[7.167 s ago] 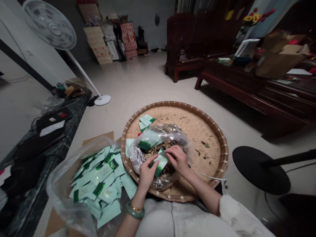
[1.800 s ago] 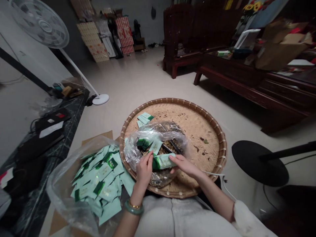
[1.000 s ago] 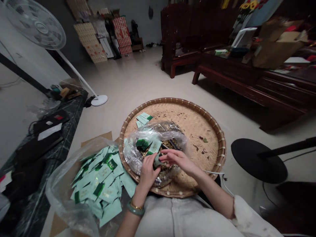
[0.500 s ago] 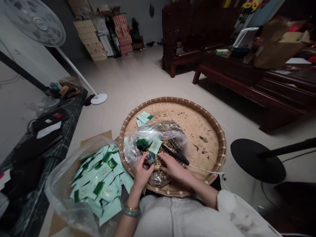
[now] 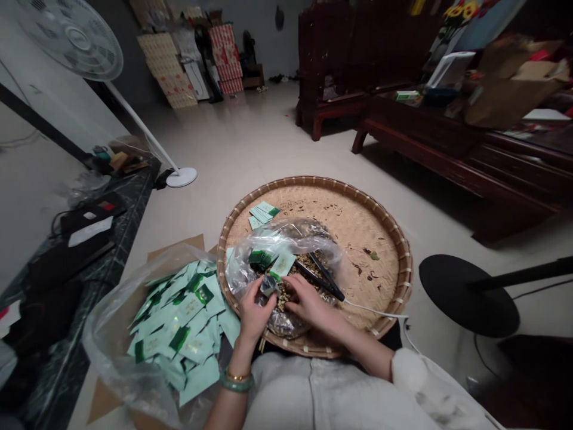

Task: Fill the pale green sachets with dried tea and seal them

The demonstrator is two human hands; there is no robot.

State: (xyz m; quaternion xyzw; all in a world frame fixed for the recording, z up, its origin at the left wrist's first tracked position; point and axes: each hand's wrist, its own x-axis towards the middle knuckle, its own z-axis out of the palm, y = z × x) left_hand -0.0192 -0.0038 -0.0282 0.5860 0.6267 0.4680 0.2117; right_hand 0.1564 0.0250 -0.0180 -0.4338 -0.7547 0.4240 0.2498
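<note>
In the head view, my left hand (image 5: 254, 313) grips a small sachet (image 5: 269, 285) with a shiny, silvery mouth, held over an open clear plastic bag (image 5: 242, 286). My right hand (image 5: 308, 298) is beside it, fingers bent together over the dried, brownish plant bits (image 5: 283, 300) in the bag; whatever is between its fingertips is hidden. Just beyond the fingers lies a pale green sachet (image 5: 283, 263). A black two-armed tool like a hair straightener (image 5: 323, 282), with a white cord, rests across the bag. Everything sits in a round woven bamboo tray (image 5: 358, 224).
On the left, a large plastic bag (image 5: 105, 334) is full of pale green sachets (image 5: 192, 316). Several more sachets (image 5: 263, 213) lie at the tray's far left. A black stand base (image 5: 468, 295) is on the right, and a white fan base (image 5: 181, 177) stands farther back.
The sachet in my left hand has tipped and moved slightly left. My right hand has come a little left, its fingers drawn closer together near the sachet.
</note>
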